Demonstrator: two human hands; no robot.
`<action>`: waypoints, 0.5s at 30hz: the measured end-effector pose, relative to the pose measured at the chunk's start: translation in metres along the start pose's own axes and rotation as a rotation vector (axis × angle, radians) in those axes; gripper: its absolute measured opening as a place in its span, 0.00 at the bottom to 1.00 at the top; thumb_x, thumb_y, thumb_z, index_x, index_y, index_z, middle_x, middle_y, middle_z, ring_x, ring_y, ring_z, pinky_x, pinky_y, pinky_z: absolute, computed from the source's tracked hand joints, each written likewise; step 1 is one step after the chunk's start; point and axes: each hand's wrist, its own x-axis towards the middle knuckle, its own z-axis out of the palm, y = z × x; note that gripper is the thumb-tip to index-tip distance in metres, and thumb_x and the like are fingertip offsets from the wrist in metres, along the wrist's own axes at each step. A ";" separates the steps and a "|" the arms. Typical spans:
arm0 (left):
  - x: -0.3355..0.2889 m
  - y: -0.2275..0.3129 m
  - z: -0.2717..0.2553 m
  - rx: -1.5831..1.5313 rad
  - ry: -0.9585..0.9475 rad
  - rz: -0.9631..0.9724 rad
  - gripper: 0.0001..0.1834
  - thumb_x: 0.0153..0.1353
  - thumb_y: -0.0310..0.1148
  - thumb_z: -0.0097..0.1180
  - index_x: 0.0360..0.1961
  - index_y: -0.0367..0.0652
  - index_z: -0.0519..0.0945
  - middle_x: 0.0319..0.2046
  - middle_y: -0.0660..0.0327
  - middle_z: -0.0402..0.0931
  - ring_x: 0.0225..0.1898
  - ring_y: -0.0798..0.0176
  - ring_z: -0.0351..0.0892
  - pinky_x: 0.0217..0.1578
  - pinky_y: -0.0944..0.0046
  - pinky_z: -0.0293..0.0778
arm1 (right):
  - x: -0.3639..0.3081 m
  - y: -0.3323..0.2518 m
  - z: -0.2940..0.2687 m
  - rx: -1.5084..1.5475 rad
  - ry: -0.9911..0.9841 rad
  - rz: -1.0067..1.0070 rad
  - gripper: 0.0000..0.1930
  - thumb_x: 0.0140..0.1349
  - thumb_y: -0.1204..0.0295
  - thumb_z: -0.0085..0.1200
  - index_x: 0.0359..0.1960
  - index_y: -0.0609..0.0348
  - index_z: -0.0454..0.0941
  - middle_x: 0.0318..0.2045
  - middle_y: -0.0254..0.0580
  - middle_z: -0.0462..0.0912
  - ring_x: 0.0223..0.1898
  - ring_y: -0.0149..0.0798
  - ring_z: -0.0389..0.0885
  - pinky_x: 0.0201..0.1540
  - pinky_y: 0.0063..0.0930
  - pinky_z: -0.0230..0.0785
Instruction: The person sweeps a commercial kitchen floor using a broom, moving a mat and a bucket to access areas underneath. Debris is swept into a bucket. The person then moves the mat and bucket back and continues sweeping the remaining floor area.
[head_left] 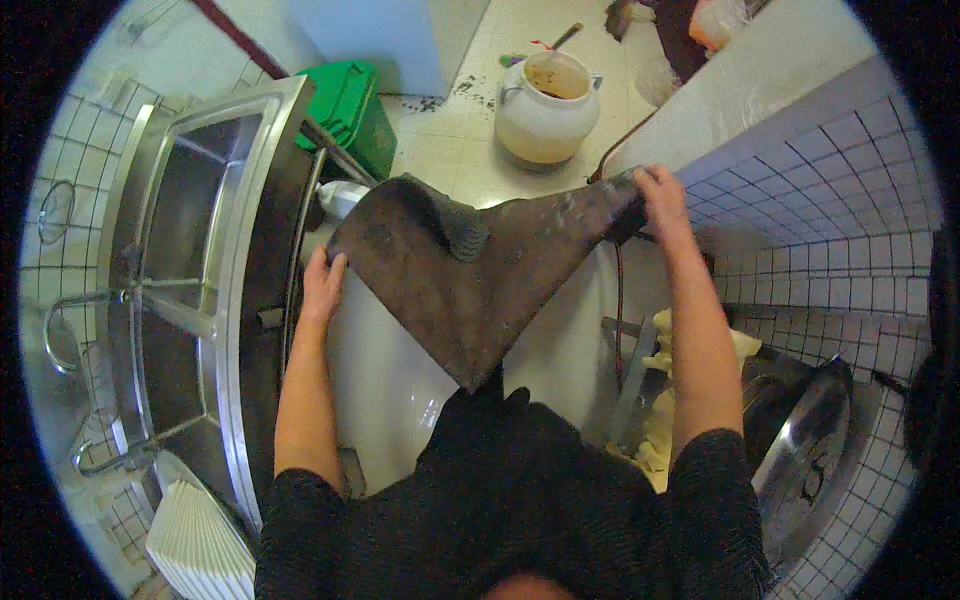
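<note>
A dark grey-brown floor mat [470, 290] hangs in front of me, sagging into a point near my waist. Its far edge folds over in the middle and shows a textured dark patch. My left hand [323, 285] is closed on the mat's left corner, the thumb lying on the near face. At the upper right corner, my right hand [660, 203] grips the edge with its fingers wrapped round it. The fingers behind the mat are partly hidden on both sides.
A steel double sink [240, 180] with taps runs along the left. Beyond it stands a green bin [345, 105]. A large white pot [547, 110] sits on the tiled floor ahead. At right are a tiled wall [820, 180], yellow cloth [660, 430] and a round metal lid [805, 450].
</note>
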 end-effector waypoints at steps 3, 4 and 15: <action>0.013 0.003 -0.016 -0.132 0.069 0.020 0.12 0.61 0.32 0.48 0.41 0.35 0.70 0.36 0.56 0.73 0.39 0.62 0.70 0.43 0.64 0.66 | 0.052 -0.016 -0.017 0.092 0.058 0.028 0.20 0.55 0.56 0.52 0.34 0.64 0.76 0.26 0.48 0.77 0.28 0.39 0.73 0.34 0.33 0.65; 0.015 -0.003 -0.019 -0.145 0.064 0.054 0.12 0.61 0.32 0.47 0.41 0.35 0.70 0.37 0.57 0.73 0.39 0.62 0.70 0.43 0.64 0.66 | 0.070 -0.019 -0.024 0.130 0.089 0.038 0.19 0.55 0.57 0.53 0.32 0.64 0.76 0.24 0.45 0.77 0.26 0.37 0.71 0.32 0.32 0.65; -0.124 -0.071 -0.048 -0.001 0.596 -0.574 0.20 0.60 0.39 0.47 0.43 0.29 0.70 0.38 0.47 0.73 0.40 0.53 0.71 0.45 0.59 0.65 | 0.260 -0.023 -0.038 -0.038 0.086 0.034 0.20 0.54 0.54 0.53 0.26 0.63 0.78 0.20 0.41 0.76 0.23 0.35 0.71 0.29 0.30 0.63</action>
